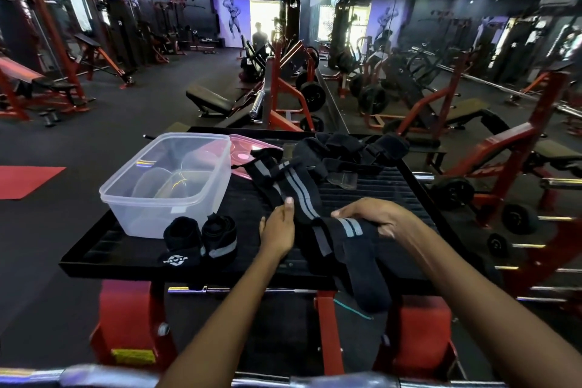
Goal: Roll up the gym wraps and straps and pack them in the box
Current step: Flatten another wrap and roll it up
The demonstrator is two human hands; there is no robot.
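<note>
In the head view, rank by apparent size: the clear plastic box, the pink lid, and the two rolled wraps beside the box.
1. Clear box.
2. Pink lid, partly hidden, so unsure.
3. Two rolled wraps, which look alike in size.

A black, ribbed, flat table (371, 195) with a raised rim stands on a red metal frame (126, 318). On its left part sits a clear rectangular plastic box (163, 186), open at the top. Just behind the box lies a flat pink plastic lid (252, 148). At the near left edge, just in front of the box, lie two rolled black wraps (201, 239) side by side. A long black wrap with grey stripes (296, 186) stretches across the middle, and a heap of black straps (349, 148) lies at the far side.
</note>
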